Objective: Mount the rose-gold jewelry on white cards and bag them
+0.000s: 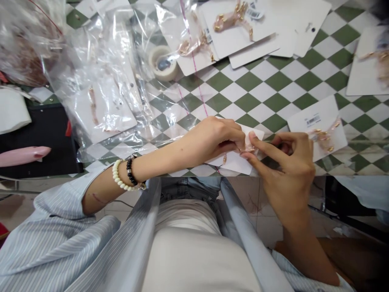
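My left hand (pixel 223 136) reaches in from the left, its thumb and fingertips pinched on a small pink-and-gold jewellery piece (pixel 249 151). From the other side my right hand (pixel 285 158) closes thumb and forefinger on the same piece; much of it is hidden by the fingers. Below both hands lies a white card (pixel 237 164) at the table's near edge, with another gold bit of the jewellery hanging over it. Just right of my right hand is a second white card (pixel 319 117) with a barcode label and pink-and-gold jewellery on it.
Clear plastic bags (pixel 103 81) holding carded pieces cover the left of the checkered table (pixel 243 87). A tape roll (pixel 163 63) lies among the plastic. More jewellery cards (pixel 231 38) overlap at the back. At far left a pink object (pixel 26 156) rests on a black surface (pixel 57 138).
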{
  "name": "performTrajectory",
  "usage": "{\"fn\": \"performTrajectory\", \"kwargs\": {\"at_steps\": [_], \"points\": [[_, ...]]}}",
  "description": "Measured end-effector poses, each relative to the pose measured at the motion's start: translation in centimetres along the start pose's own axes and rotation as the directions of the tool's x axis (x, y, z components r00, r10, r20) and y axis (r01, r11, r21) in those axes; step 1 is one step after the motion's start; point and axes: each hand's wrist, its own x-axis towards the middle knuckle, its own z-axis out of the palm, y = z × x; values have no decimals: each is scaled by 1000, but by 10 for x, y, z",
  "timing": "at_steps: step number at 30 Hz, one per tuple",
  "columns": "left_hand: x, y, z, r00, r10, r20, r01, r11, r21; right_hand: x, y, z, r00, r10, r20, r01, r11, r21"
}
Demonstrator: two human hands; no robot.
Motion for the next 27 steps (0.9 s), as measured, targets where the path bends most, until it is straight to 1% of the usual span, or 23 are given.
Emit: {"fn": "performTrajectory", "kwargs": {"at_steps": [3,7,9,11,13,15,17,20,22,23,24,25,27], "points": [[0,-2,1,999,33,-8,-33,999,0,1,2,-3,1000,9,13,-9,1000,26],[1,-1,0,999,38,-15,-38,999,-4,0,2,-3,998,3,68,-5,1000,28],[1,0,0,1000,24,-11,-24,1000,0,0,1,0,998,40,55,-40,999,-10],[1,0,0,1000,8,-10,-8,1000,8,-1,1,3,998,61,14,-61,997,-49],[1,0,1,1000,6,-14,-6,1000,-1,-1,4,3,999,38,9,-38,998,-49],[1,0,0,1000,11,-18,-11,1000,-19,-3,8,-1,999,-5,48,6,1000,-19],[3,2,-1,1000,-19,0,19,999,-40,-5,12,-8,996,-34,78,32,999,30],[5,11,-9,992,-98,73,105,991,-87,-9,10,-15,998,-53,26,50,994,102],[3,20,-17,988,-97,118,107,991,-80,-12,5,-14,992,-129,0,128,987,96],[1,25,-22,990,-89,111,95,994,-52,-14,3,-12,982,-187,7,187,980,65],[-3,30,-27,993,-89,80,90,996,-2,-16,0,-10,969,-247,20,247,969,20],[-8,34,-30,994,-107,24,105,992,70,-17,-2,-6,954,-299,34,300,953,-29],[-22,42,-34,978,-172,-117,197,947,255,-21,-5,1,928,-367,64,372,922,-105]]}}
